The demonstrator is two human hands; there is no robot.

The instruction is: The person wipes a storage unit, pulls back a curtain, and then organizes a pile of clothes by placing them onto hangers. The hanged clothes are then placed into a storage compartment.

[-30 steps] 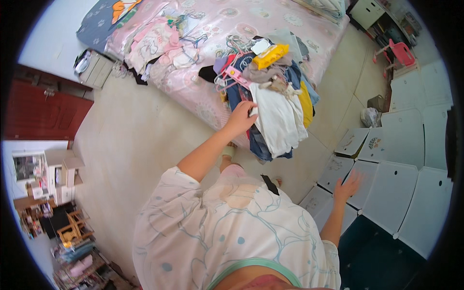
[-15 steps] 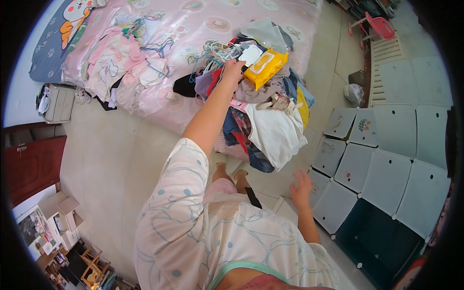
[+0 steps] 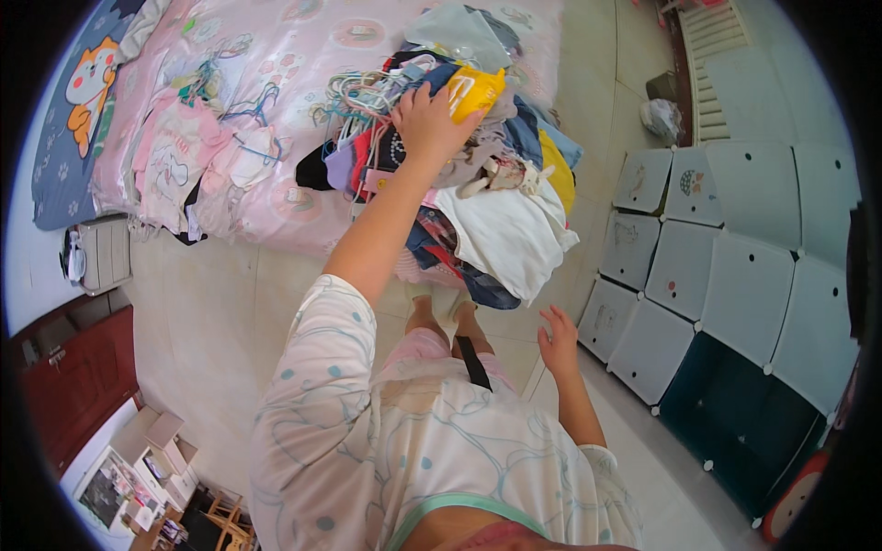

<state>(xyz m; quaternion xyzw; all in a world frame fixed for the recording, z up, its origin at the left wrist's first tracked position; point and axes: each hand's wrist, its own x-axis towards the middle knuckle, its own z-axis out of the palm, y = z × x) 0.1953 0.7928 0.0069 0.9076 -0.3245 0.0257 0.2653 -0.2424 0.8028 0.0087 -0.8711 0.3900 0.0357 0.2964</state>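
Apparently you are reaching into the pile of clothes (image 3: 487, 170), your left hand (image 3: 427, 125) spreading over it with the thumb beside the yellow packet (image 3: 478, 88); whether it is gripping anything, you cannot tell. Your right hand (image 3: 558, 342) is hanging empty, loosely open. The next move is probably calling for a surer grasp. Compared with half a second ago, your left fingers are fanning wider, the thumb crossing the packet's near edge.
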